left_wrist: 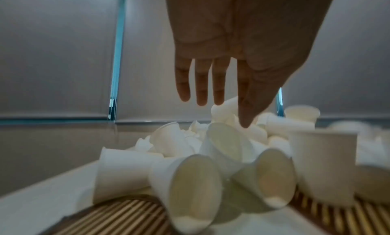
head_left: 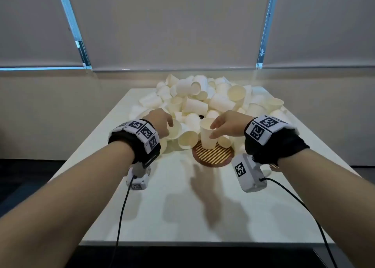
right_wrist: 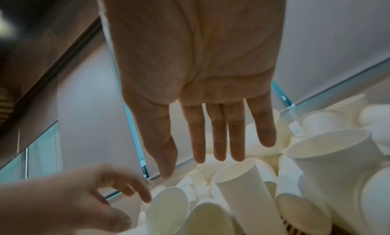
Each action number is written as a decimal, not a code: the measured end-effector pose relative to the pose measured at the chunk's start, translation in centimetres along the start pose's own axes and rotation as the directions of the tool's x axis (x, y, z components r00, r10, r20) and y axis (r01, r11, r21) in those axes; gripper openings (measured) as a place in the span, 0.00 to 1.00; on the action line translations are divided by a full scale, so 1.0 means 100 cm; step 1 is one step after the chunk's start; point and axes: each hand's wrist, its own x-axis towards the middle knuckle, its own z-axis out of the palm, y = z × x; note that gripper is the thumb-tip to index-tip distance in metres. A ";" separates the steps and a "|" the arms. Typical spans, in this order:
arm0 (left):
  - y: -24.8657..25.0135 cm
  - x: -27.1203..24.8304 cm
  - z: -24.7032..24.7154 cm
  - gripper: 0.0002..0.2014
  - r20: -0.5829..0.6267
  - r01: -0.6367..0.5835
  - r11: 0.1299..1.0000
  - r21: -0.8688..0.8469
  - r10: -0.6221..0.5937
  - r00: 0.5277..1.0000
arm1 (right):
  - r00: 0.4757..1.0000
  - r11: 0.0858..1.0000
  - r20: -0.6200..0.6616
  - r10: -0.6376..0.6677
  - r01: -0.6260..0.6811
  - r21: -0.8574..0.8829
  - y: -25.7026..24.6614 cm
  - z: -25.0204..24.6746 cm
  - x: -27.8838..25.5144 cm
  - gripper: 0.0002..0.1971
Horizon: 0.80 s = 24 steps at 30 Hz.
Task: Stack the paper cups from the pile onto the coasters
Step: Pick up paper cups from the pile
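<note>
A big pile of white paper cups [head_left: 205, 99] covers the far half of the white table [head_left: 162, 206]. One cup [head_left: 207, 133] stands upright on a round slatted wooden coaster [head_left: 215, 157]. My right hand [head_left: 213, 131] reaches it from the right, thumb and forefinger tips at its side. In the right wrist view the fingers [right_wrist: 219, 138] are straight above that cup [right_wrist: 249, 197]. My left hand [head_left: 166, 123] hovers over cups lying on their sides [head_left: 175, 128], with straight fingers [left_wrist: 200, 88] that hold nothing.
In the left wrist view a second slatted coaster [left_wrist: 118, 212] lies at the lower left, partly under toppled cups [left_wrist: 190, 188]. Another brown edge [head_left: 274, 167] shows under my right wrist. The table's near half is bare. Grey blinds [head_left: 182, 24] close off the back.
</note>
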 end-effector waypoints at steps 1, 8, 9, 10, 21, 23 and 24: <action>0.000 0.000 0.003 0.18 0.042 0.002 0.998 0.066 -0.005 0.999 | 1.000 1.000 0.005 -0.002 0.002 0.013 -0.002 0.001 -0.001 0.22; -0.016 0.022 0.025 0.26 0.123 0.019 0.975 0.221 -0.048 0.991 | 0.999 0.994 0.007 -0.035 0.034 0.107 -0.008 0.006 0.014 0.22; -0.019 0.026 0.026 0.27 0.126 0.023 0.979 0.201 -0.049 0.991 | 0.999 0.992 0.007 -0.037 0.036 0.119 -0.009 0.006 0.018 0.22; -0.021 0.030 0.027 0.29 0.122 0.030 0.984 0.174 -0.051 0.991 | 0.999 0.991 0.007 -0.044 0.043 0.125 -0.011 0.006 0.022 0.22; -0.035 0.026 -0.019 0.19 -0.166 0.105 0.745 -0.658 -0.280 0.946 | 0.980 0.965 -0.089 -0.176 0.190 0.181 -0.040 0.024 0.057 0.47; -0.033 0.022 -0.023 0.17 -0.042 0.121 0.575 -0.809 -0.261 0.964 | 0.973 0.954 -0.123 -0.195 0.218 0.208 -0.049 0.028 0.058 0.49; -0.031 0.019 -0.024 0.17 0.008 0.130 0.503 -0.854 -0.238 0.971 | 0.969 0.947 -0.141 -0.205 0.232 0.223 -0.053 0.031 0.057 0.47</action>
